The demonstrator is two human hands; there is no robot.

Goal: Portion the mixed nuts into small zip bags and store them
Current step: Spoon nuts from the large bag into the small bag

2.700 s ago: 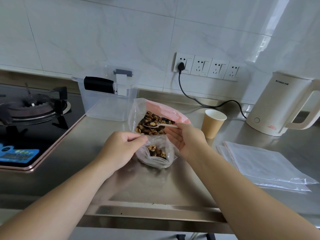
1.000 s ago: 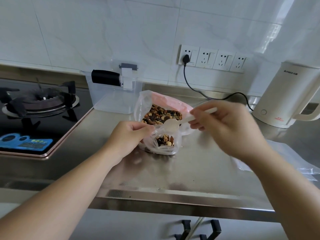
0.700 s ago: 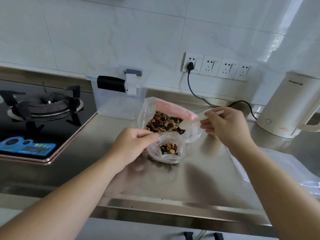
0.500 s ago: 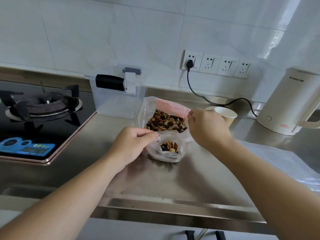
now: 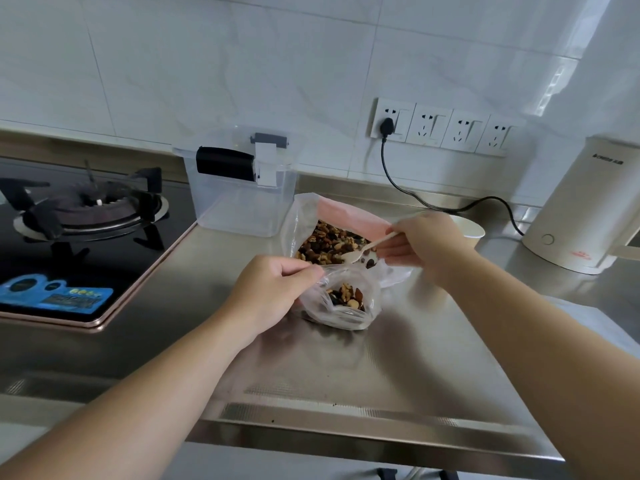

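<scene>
Mixed brown nuts (image 5: 330, 242) sit in the large clear plastic bag with a pink strip (image 5: 349, 216), mid-counter on the steel worktop (image 5: 398, 368). Head view: my left hand (image 5: 273, 292) pinches the rim of the small clear zip bag (image 5: 341, 301), holding its mouth open; a shallow layer of nuts lies inside. My right hand (image 5: 426, 247) grips the pale plastic spoon (image 5: 367, 247). Half a second ago the spoon was hidden behind that hand; now its bowl is back down on the nut pile. I read that as another scoop starting, so this portion is not yet full. Clear lidded storage box (image 5: 239, 195) waits behind, unused.
</scene>
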